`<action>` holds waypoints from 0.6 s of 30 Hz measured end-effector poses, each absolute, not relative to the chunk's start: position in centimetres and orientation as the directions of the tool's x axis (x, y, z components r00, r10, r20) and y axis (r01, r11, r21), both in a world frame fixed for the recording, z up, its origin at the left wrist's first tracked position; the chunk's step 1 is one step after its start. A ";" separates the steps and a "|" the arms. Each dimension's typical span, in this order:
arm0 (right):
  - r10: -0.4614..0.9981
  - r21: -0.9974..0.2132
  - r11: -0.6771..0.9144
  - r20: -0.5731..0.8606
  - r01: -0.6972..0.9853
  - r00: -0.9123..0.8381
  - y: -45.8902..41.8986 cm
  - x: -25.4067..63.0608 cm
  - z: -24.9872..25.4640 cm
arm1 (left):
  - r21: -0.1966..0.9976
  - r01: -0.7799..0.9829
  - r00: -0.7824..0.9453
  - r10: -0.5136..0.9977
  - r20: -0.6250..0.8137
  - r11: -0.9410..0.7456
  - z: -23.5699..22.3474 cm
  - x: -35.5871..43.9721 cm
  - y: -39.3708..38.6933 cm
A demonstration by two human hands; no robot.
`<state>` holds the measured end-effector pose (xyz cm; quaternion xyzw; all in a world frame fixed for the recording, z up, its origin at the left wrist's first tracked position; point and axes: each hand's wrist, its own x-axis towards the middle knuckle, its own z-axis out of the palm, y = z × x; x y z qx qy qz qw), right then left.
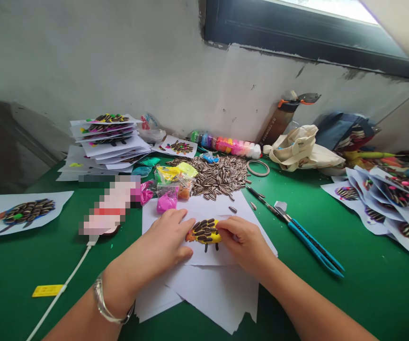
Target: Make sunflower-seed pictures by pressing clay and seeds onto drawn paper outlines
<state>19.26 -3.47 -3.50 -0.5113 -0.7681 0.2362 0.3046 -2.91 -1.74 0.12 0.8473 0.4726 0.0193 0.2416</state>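
A small animal figure of yellow clay [212, 237], covered with rows of striped sunflower seeds [204, 230], lies on a white paper sheet [204, 258]. It has an orange head at its left and two dark legs below. My left hand [165, 237] rests on the sheet with fingers apart, thumb and fingertips beside the head. My right hand [242, 240] is closed in a pinch at the figure's right end, touching the yellow clay. Whatever the pinched fingertips hold is hidden. Two loose seeds [233, 209] lie just beyond my right hand.
A seed pile [218, 175] lies behind the sheet, beside clay packets [167, 199]. Blue tweezers [314, 246] and a pen [256, 192] are at right. Stacked seed pictures [112, 147] stand back left, more pictures [385, 199] right. A white cable [62, 289] crosses the left.
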 end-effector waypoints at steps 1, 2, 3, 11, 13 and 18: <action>0.926 -0.666 0.375 0.236 0.644 -0.295 -3.5 19.2 -3.6 | 0.429 0.792 0.552 0.809 -0.201 -0.434 0.1 -2.9 -1.8; 0.922 -0.655 0.386 0.244 0.649 -0.302 -3.5 19.2 -3.6 | 0.428 0.794 0.551 0.808 -0.208 -0.431 0.2 -2.9 -1.8; 0.918 -0.644 0.395 0.249 0.655 -0.309 -3.6 19.2 -3.7 | 0.427 0.796 0.550 0.807 -0.215 -0.429 0.2 -2.9 -1.8; 0.881 -0.541 0.474 0.292 0.695 -0.373 -3.6 19.5 -4.4 | 0.414 0.805 0.542 0.812 -0.219 -0.426 0.7 -2.8 -1.9; 0.874 -0.513 0.486 0.280 0.708 -0.397 -3.6 19.6 -4.4 | 0.412 0.805 0.543 0.811 -0.218 -0.428 0.7 -2.7 -1.9; 0.849 -0.437 0.529 0.290 0.728 -0.442 -3.6 19.8 -4.2 | 0.408 0.811 0.536 0.812 -0.229 -0.420 0.5 -2.8 -1.8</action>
